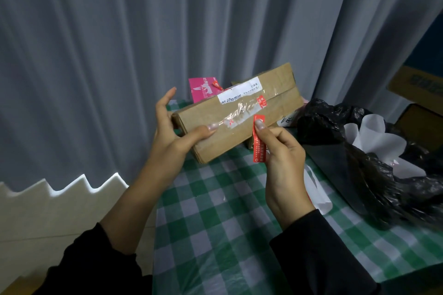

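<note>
A: Parcel (235, 132) held up above the table (215, 199). Left grip (177, 132) clasps its near end, thumb on top. Right grip (282, 158) pinches a red tape strip (260, 151) just in front of the box face.

B: Strip free?

A: Cannot tell; its top end overlaps the cardboard.

B: Risks?

A: If attached, a sharp pull may snap it short or skin the cardboard. Adhesive could cling to fingers when binned in the black bag (359, 151). Held at one end only, the parcel might tip and drop.
</note>
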